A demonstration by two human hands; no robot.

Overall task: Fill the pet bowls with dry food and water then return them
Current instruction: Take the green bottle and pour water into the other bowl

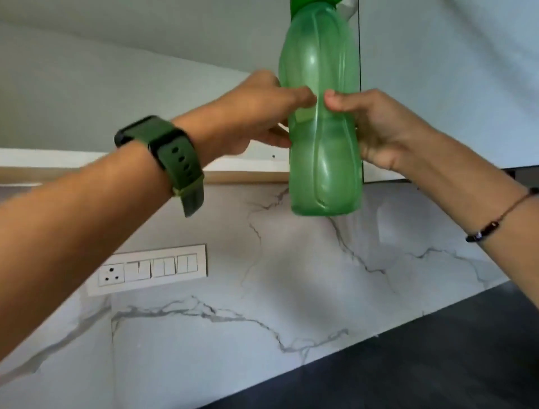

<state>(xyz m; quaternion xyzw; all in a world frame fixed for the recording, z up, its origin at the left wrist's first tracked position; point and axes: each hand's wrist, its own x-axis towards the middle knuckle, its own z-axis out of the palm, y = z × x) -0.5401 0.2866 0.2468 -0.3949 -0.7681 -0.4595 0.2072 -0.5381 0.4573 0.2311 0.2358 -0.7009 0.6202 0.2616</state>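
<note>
While both hands grip it, one green bottle (322, 122) hangs upright in mid-air, high in the scene and right of centre, its darker green cap (309, 3) cut off by the top edge. One bottle, two hands on it: the left hand (256, 114) comes in from the left with its fingers (280, 138) wrapped around the far side and its thumb across the near face; the right hand (379, 125) clamps the right flank, thumb tip nearly meeting the other thumb at the bottle's waist. One dark green watch (163, 151) sits on the left wrist, one thin cord bracelet (495, 222) on the right. Behind the bottle, pale cabinet doors (437, 73). Below, a marbled white backsplash (262, 292) carries one switch plate (151, 267) at left, with one socket and three switch modules. Down at near right, a dark tabletop (437, 370).
</note>
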